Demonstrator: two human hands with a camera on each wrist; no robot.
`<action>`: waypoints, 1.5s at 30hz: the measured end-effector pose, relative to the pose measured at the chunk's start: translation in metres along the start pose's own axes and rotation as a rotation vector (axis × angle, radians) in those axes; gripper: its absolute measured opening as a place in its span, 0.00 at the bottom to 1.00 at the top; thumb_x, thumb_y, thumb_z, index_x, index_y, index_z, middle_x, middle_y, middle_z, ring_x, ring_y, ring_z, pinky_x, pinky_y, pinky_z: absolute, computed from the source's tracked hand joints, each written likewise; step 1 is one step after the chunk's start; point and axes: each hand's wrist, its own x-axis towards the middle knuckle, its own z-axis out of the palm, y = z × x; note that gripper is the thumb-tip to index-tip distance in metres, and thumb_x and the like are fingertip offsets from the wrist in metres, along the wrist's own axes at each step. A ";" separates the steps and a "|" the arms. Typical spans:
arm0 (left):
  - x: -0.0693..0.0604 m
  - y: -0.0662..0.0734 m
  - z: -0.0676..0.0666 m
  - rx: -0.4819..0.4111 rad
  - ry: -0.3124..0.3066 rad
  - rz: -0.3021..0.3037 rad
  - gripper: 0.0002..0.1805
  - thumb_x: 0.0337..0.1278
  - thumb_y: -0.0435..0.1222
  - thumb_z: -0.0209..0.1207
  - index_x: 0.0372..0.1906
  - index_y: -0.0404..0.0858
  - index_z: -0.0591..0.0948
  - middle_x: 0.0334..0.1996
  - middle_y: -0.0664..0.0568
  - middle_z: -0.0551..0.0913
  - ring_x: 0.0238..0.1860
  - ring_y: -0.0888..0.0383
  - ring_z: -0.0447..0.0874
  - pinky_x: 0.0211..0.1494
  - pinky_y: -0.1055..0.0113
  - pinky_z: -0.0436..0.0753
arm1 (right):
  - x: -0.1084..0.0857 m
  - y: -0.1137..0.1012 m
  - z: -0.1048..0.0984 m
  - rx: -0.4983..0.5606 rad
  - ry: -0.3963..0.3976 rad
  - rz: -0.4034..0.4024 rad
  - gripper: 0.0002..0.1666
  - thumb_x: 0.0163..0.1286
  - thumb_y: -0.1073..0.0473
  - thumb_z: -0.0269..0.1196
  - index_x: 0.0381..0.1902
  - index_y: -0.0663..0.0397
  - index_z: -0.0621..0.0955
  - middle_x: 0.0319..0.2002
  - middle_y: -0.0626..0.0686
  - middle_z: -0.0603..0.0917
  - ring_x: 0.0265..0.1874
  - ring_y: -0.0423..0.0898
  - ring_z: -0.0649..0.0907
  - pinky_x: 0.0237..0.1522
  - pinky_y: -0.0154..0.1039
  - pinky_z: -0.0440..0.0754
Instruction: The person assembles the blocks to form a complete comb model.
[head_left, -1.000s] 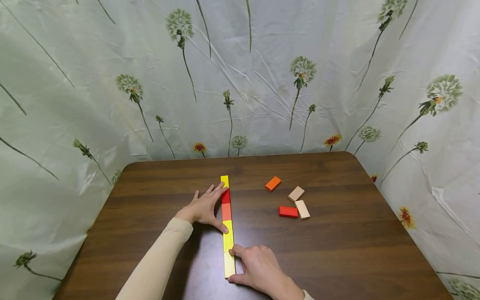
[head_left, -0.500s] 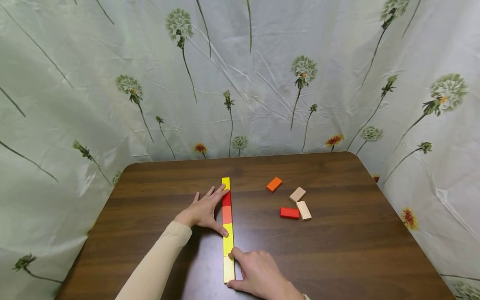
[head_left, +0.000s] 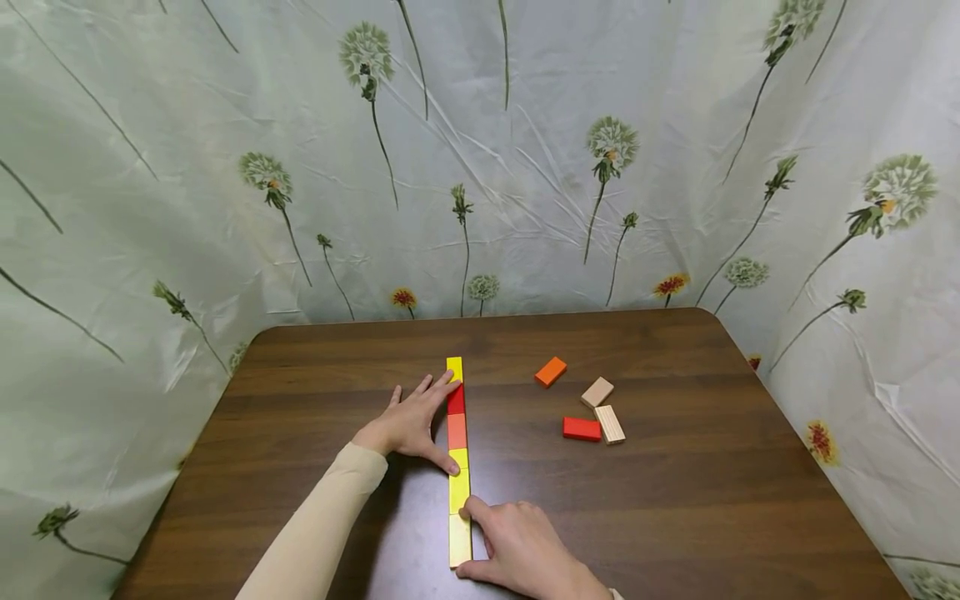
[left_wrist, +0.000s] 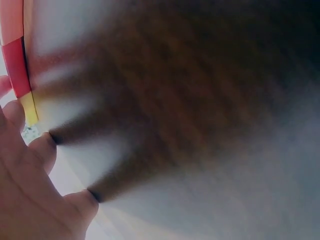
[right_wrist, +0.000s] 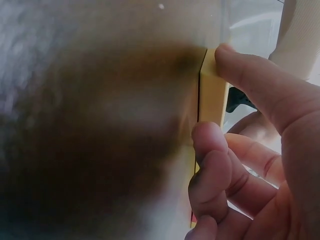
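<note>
A straight row of flat blocks runs front to back on the brown table. Its near end is a pale yellow block [head_left: 460, 542], with a yellow block [head_left: 458, 487], a salmon block [head_left: 457, 432] and a red block [head_left: 456, 402] farther back. The left hand [head_left: 408, 423] is spread beside the row, thumb and a forefinger touching its top and left side. The right hand [head_left: 525, 546] grips the pale yellow block, thumb at its near end, forefinger at its far right corner. In the right wrist view, the thumb presses this block [right_wrist: 212, 95] beside curled fingers.
Right of the row lie loose blocks: one orange [head_left: 551, 372], one red [head_left: 582, 429] and two bare wood ones [head_left: 597, 392], [head_left: 610, 424] close together. A flowered curtain [head_left: 540, 208] hangs behind the table [head_left: 697, 500].
The head view has shifted slightly. The row and both hands appear a little lower in it, most clearly at the near end. Both hands keep nearly the same pose on the row.
</note>
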 end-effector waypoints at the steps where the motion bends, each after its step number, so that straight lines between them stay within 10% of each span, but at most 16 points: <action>1: 0.000 0.000 0.000 -0.001 -0.002 -0.001 0.78 0.30 0.67 0.84 0.88 0.48 0.54 0.90 0.50 0.47 0.89 0.37 0.41 0.79 0.16 0.40 | 0.000 0.000 0.000 0.002 -0.003 0.002 0.30 0.59 0.33 0.80 0.51 0.39 0.84 0.17 0.34 0.63 0.16 0.32 0.61 0.21 0.29 0.58; 45: 0.002 -0.004 0.003 -0.014 0.009 -0.014 0.78 0.29 0.67 0.84 0.88 0.50 0.54 0.90 0.53 0.45 0.90 0.38 0.41 0.79 0.17 0.38 | 0.001 0.023 -0.019 0.021 0.107 -0.052 0.25 0.67 0.37 0.75 0.54 0.43 0.87 0.17 0.30 0.69 0.17 0.26 0.66 0.24 0.26 0.65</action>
